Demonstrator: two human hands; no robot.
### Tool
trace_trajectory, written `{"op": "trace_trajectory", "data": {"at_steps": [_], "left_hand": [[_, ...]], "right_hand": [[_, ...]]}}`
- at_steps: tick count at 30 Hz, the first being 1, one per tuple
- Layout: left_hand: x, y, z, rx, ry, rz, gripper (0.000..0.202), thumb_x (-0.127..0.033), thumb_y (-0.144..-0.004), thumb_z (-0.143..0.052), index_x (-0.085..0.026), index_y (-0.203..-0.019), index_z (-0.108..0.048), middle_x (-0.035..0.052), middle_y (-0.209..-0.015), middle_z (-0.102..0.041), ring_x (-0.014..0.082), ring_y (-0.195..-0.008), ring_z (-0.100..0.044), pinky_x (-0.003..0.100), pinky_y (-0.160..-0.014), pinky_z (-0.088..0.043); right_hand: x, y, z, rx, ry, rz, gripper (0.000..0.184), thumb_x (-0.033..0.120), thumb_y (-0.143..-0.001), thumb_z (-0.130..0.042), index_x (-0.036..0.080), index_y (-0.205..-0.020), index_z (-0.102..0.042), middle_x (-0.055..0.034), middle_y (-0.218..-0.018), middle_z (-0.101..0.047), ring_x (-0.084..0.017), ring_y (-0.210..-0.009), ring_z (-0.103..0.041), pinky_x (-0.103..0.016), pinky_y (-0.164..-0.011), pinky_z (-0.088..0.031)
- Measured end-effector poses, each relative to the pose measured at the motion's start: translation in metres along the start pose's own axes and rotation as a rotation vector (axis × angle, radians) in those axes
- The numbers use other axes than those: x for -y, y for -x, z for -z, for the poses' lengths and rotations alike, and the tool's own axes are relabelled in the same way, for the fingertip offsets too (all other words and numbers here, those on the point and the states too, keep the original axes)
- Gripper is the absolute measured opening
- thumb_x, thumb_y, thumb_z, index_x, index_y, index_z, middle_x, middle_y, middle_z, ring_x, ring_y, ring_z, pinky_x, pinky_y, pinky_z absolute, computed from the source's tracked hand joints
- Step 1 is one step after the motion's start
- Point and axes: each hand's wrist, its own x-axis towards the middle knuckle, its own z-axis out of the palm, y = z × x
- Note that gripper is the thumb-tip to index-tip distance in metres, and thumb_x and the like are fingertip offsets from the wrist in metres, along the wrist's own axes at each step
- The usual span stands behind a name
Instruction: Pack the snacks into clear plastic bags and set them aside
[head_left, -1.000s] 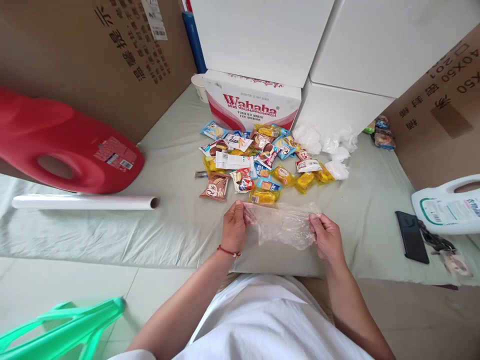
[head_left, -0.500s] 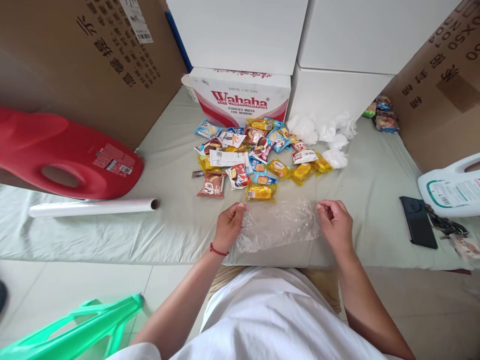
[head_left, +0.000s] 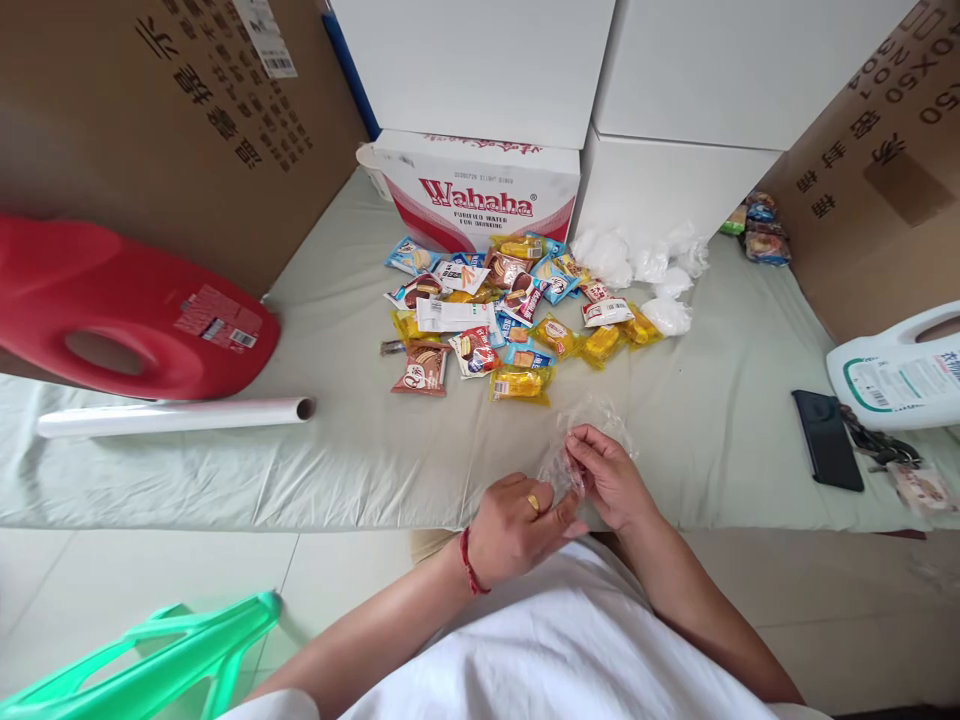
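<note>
Your right hand point(head_left: 611, 476) pinches crumpled clear plastic film point(head_left: 555, 462); half-curled left hand point(head_left: 517, 525), grip unclear. Colourful plastic snack packets point(head_left: 523, 300) sit loose beyond film, none inside.

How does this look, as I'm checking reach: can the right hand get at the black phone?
Probably yes: only pale green cloth lies between the right hand and the black phone, though that hand holds clear plastic, which may need letting go first.

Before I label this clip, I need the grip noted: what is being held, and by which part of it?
Crumpled clear plastic: the right hand pinches a bunched part; the left hand is at its near side, grip unclear.
</note>
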Motion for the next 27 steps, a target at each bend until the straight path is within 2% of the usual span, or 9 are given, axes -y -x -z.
{"op": "trace_trajectory", "data": {"at_steps": [2, 4, 9, 11, 14, 16, 22, 24, 27], "left_hand": [[-0.004, 0.006, -0.001, 0.046, 0.170, 0.068, 0.048, -0.053, -0.105, -0.037, -0.016, -0.121, -0.065, 0.0012, -0.068, -0.055, 0.0148, -0.056, -0.049, 0.030, -0.055, -0.036], [-0.006, 0.011, -0.001, 0.044, 0.389, 0.246, 0.058, -0.059, -0.104, -0.030, -0.017, -0.125, -0.063, 0.0037, -0.074, -0.058, 0.0154, -0.060, -0.052, 0.030, -0.058, -0.040], [0.001, 0.001, 0.000, -0.122, 0.926, 1.130, 0.056, -0.072, -0.097, -0.033, -0.021, -0.095, -0.055, 0.0025, -0.081, -0.056, 0.0164, -0.067, -0.057, 0.029, -0.059, -0.047], [0.007, -0.010, -0.001, -0.086, 1.140, 1.334, 0.060, -0.080, -0.090, -0.038, -0.022, -0.087, -0.051, 0.0019, -0.083, -0.056, 0.0176, -0.070, -0.060, 0.028, -0.056, -0.050], [0.010, -0.025, -0.002, -0.057, 1.225, 1.358, 0.052, -0.073, -0.080, -0.063, -0.022, -0.082, -0.053, -0.0007, -0.081, -0.054, 0.0163, -0.076, -0.057, 0.026, -0.059, -0.052], [0.011, -0.029, -0.003, -0.126, 1.226, 1.346, 0.046, -0.062, -0.077, -0.072, -0.021, -0.077, -0.053, -0.0023, -0.077, -0.051, 0.0136, -0.075, -0.053, 0.023, -0.062, -0.050], [0.016, -0.018, -0.001, -0.340, 1.223, 1.420, 0.041, -0.055, -0.077, -0.074, -0.020, -0.073, -0.053, -0.0006, -0.079, -0.055, 0.0136, -0.081, -0.056, 0.022, -0.069, -0.050], [0.017, -0.016, 0.001, -0.314, 1.264, 1.437, 0.043, -0.058, -0.076, -0.074, -0.020, -0.076, -0.053, 0.0000, -0.082, -0.057, 0.0152, -0.084, -0.058, 0.025, -0.070, -0.052], [0.015, -0.019, 0.001, -0.183, 1.327, 1.407, 0.049, -0.068, -0.078, -0.069, -0.021, -0.082, -0.055, 0.0014, -0.087, -0.059, 0.0172, -0.086, -0.059, 0.029, -0.071, -0.055]], "right_hand": [[-0.002, 0.001, 0.003, -0.019, 0.019, 0.039, 0.040, 0.054, -0.078, -0.082, 0.021, -0.080, -0.058, 0.0063, -0.068, -0.054, -0.007, -0.052, -0.042, -0.020, -0.044, -0.035], [-0.005, 0.002, 0.005, -0.027, 0.048, 0.078, 0.038, 0.054, -0.081, -0.079, 0.022, -0.081, -0.058, 0.0065, -0.068, -0.053, -0.008, -0.051, -0.041, -0.021, -0.044, -0.034], [-0.009, 0.007, 0.003, 0.019, 0.242, 0.211, 0.033, 0.055, -0.092, -0.067, 0.023, -0.088, -0.057, 0.0063, -0.068, -0.052, -0.009, -0.052, -0.042, -0.023, -0.047, -0.035], [-0.007, 0.010, -0.001, 0.107, 0.388, 0.288, 0.029, 0.052, -0.097, -0.061, 0.023, -0.091, -0.059, 0.0046, -0.072, -0.055, -0.011, -0.060, -0.048, -0.023, -0.055, -0.040], [-0.005, 0.012, -0.009, 0.232, 0.603, 0.411, 0.025, 0.045, -0.102, -0.053, 0.022, -0.095, -0.062, 0.0005, -0.084, -0.062, -0.014, -0.077, -0.056, -0.026, -0.073, -0.045], [-0.006, 0.012, -0.010, 0.240, 0.667, 0.456, 0.024, 0.042, -0.104, -0.051, 0.022, -0.097, -0.062, -0.0005, -0.088, -0.064, -0.015, -0.082, -0.058, -0.026, -0.078, -0.046], [-0.016, 0.008, 0.007, 0.057, 0.501, 0.427, 0.023, 0.045, -0.102, -0.055, 0.023, -0.095, -0.058, 0.0036, -0.075, -0.052, -0.013, -0.066, -0.048, -0.024, -0.064, -0.041], [-0.016, 0.009, 0.011, 0.066, 0.481, 0.417, 0.022, 0.044, -0.102, -0.055, 0.023, -0.095, -0.058, 0.0039, -0.074, -0.051, -0.012, -0.066, -0.047, -0.024, -0.062, -0.040], [-0.014, 0.010, 0.008, 0.138, 0.560, 0.430, 0.021, 0.042, -0.103, -0.054, 0.023, -0.096, -0.060, 0.0021, -0.079, -0.057, -0.013, -0.070, -0.051, -0.025, -0.066, -0.042]]}}
